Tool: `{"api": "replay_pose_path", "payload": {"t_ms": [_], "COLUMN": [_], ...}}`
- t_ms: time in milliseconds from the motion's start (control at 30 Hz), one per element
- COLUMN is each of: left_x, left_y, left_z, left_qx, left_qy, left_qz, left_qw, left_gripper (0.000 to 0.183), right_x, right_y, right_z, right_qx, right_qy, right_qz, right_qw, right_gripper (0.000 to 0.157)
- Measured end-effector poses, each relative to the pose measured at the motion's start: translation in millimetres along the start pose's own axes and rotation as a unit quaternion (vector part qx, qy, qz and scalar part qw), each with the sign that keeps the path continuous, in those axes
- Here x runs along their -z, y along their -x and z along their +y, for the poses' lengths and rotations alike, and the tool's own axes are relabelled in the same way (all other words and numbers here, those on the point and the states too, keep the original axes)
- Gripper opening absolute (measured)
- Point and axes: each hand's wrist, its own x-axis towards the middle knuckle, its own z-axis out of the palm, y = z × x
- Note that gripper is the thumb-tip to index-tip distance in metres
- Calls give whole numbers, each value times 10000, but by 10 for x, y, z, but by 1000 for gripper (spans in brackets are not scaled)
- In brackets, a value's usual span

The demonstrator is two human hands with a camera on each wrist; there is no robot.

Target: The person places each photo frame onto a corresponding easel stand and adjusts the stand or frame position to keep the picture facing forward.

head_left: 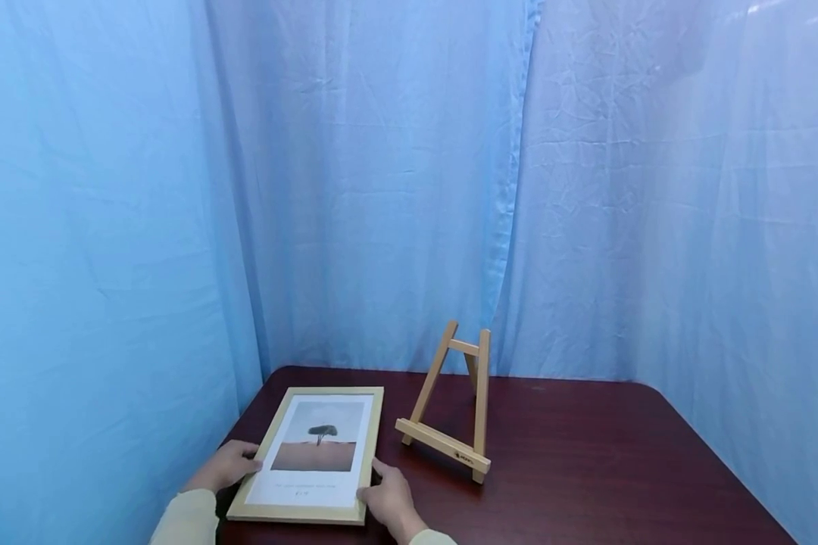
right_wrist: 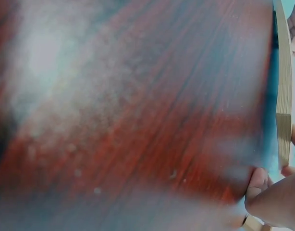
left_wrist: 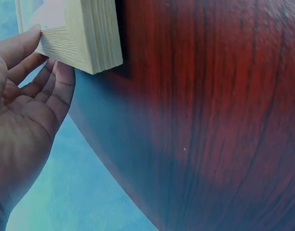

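Observation:
A picture frame [head_left: 334,390] in pale wood holds a print of a tree, its face turned up, at the left of the table. My left hand [head_left: 226,465] grips its left edge, thumb on top and fingers beneath, as the left wrist view shows at the frame's corner [left_wrist: 100,41]. On the right edge, my right hand [head_left: 391,499] holds the frame low down, near the front corner. How far the frame stands off the tabletop is hard to tell. To its right a small wooden easel [head_left: 443,443] stands upright, touched by neither hand.
The dark red-brown table [head_left: 586,454] has rounded far corners and a wood grain. Light blue curtains [head_left: 382,189] hang behind it and along both sides.

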Motion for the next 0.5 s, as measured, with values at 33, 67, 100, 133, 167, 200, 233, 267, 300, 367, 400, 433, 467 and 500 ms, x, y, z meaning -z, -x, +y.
{"api": "replay_pose_path", "payload": {"t_ms": [33, 67, 100, 133, 167, 200, 233, 267, 300, 367, 400, 433, 467, 500], "left_x": [0, 0, 0, -1, -1, -3, -5, -6, -5, 1, 7, 13, 17, 22], "left_y": [-11, -20, -27, -33, -35, -35, -35, -34, -32, -27, -22, -18, -19, -21], "left_z": [0, 9, 20, 37, 51, 63, 75, 92, 105, 121, 133, 147, 154, 165], "left_qx": [-8, -1, -15, -31, -62, -68, -90, -112, -144, -187, -207, -244, -259, -272], "left_qy": [38, 104, 142, 194, 241, 308, 350, 379, 416, 522, 572, 622, 696, 762], "left_qz": [27, 52, 78, 116, 159, 217, 270, 319, 352, 418, 445, 459, 491, 513], "left_qw": [10000, 9999, 9999, 9997, 9996, 9993, 9990, 9987, 9984, 9976, 9972, 9967, 9960, 9954], "left_gripper": [34, 36, 38, 39, 41, 42, 42, 42, 43, 43, 43, 43, 43, 43], "right_x": [3, 7, 11, 17, 25, 33, 41, 47, 55, 65, 68, 73, 80, 90], "right_y": [-1, 0, 0, 0, 1, 1, -3, -9, -15, -34, -45, -53, -61, -68], "right_z": [1, 3, 3, 0, 4, 7, 9, 11, 10, 12, 14, 11, 5, -4], "right_qx": [-31, -36, -6, 27, 78, 146, 189, 228, 252, 271, 283, 285, 293, 317], "right_qy": [-85, -158, -224, -249, -308, -347, -388, -397, -417, -495, -513, -505, -521, -523], "right_qz": [52, 114, 187, 270, 324, 377, 413, 448, 466, 467, 483, 510, 521, 544], "right_qw": [9999, 9998, 9996, 9993, 9990, 9986, 9982, 9979, 9977, 9973, 9971, 9970, 9969, 9966], "right_gripper": [63, 64, 64, 65, 65, 65, 65, 65, 65, 67, 67, 67, 67, 67]}}
